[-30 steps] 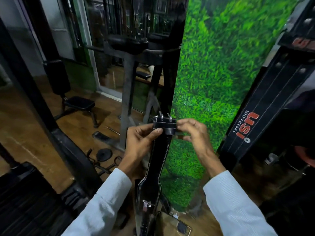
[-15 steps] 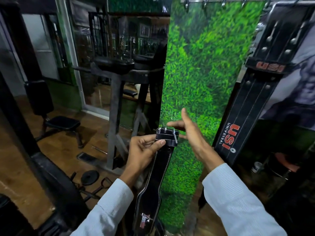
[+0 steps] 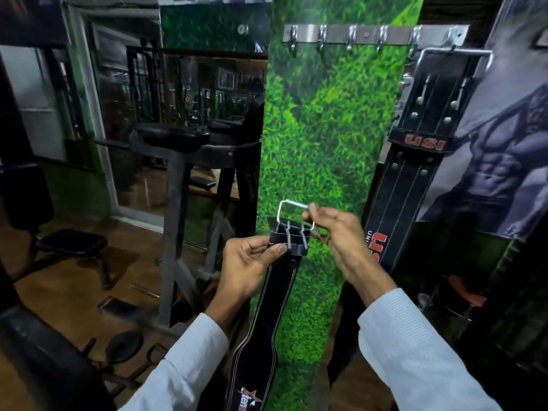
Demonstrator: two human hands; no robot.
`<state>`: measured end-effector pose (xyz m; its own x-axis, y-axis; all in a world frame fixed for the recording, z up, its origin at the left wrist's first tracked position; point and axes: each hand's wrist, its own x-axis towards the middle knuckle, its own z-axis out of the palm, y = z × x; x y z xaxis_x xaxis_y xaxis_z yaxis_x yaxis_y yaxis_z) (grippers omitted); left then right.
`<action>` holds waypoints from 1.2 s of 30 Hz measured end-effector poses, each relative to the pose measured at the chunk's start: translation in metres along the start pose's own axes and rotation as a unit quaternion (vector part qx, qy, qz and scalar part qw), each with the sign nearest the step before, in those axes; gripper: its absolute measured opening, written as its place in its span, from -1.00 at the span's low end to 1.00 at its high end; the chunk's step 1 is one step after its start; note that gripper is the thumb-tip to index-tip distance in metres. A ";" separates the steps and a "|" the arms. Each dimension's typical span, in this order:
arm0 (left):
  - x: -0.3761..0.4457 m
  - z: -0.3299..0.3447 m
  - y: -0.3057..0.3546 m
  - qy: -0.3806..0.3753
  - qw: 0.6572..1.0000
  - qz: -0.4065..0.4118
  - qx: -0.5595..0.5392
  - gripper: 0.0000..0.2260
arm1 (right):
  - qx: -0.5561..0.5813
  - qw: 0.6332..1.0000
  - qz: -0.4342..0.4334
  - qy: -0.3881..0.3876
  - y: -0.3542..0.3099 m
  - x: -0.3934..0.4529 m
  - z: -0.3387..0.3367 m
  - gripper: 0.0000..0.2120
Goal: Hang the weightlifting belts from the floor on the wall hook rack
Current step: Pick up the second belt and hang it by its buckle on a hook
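My left hand point(image 3: 249, 262) has its grip closed around the top end of a black belt point(image 3: 267, 315), thumb pressed just under the prongs, the strap hanging down past my sleeve. Right beside it, my right hand point(image 3: 338, 235) pinches the steel buckle point(image 3: 292, 213), tipped upward. Above, the hook rack point(image 3: 370, 34) crosses the green grass panel point(image 3: 320, 137); at its right end hangs a USI belt point(image 3: 421, 143).

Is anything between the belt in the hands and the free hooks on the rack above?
Nothing visible. The belt, held by the left hand and right hand at its buckle, sits below the hook rack; only bare green panel lies between. The hung belt occupies the right end.
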<state>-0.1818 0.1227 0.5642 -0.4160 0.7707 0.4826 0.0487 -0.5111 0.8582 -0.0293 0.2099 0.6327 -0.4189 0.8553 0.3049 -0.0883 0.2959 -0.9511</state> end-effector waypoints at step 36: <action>0.275 0.217 0.191 0.164 0.959 0.125 0.196 -0.84 | 0.003 0.968 -0.107 0.228 -0.188 0.121 -0.108 -0.79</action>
<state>-0.0902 0.3201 0.8987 -0.6076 0.4480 0.6558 0.4945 -0.4328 0.7538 0.0339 0.3040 0.8539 0.0509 0.8744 0.4825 -0.1355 0.4847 -0.8641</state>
